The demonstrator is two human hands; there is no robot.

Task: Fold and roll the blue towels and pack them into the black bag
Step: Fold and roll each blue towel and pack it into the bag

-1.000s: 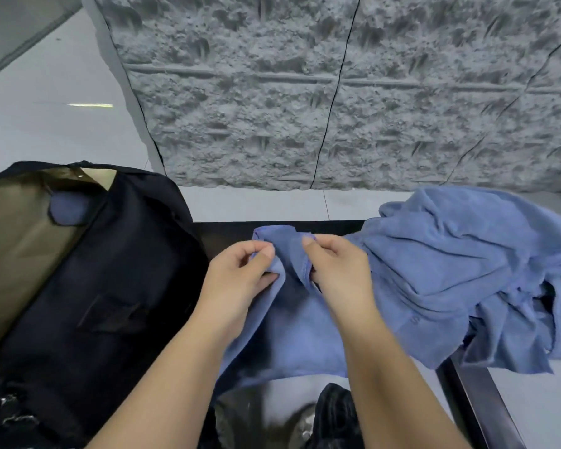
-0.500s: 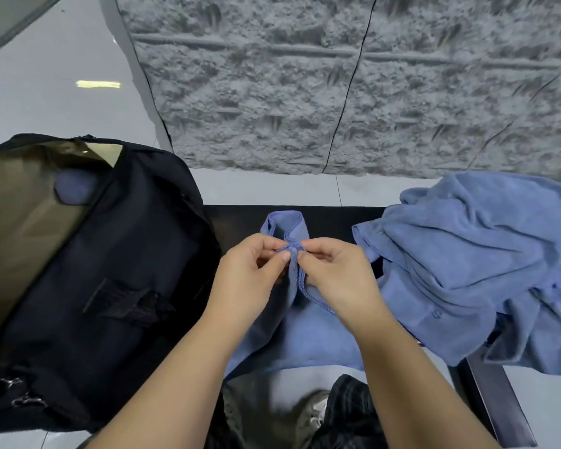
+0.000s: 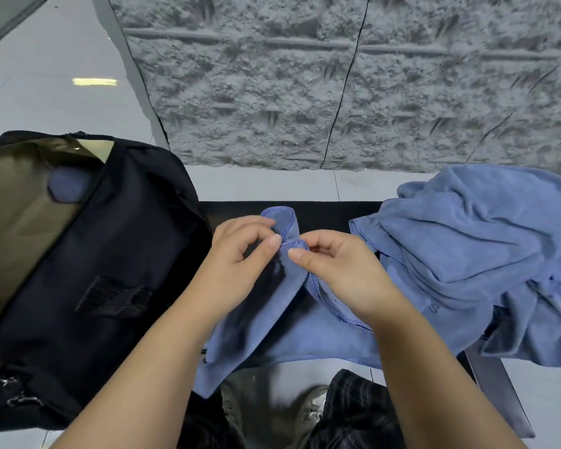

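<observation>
At the centre of the frame, a blue towel [image 3: 292, 322] is being draped over the dark surface [image 3: 331, 210], its bunched upper edge being pinched by the left hand [image 3: 240, 264] and the right hand [image 3: 340, 270], thumbs and forefingers almost touching. At the left, the black bag [image 3: 110, 270] is being kept open, with a rolled towel [image 3: 67, 187] showing inside. A heap of blue towels [image 3: 486, 251] is lying at the right.
</observation>
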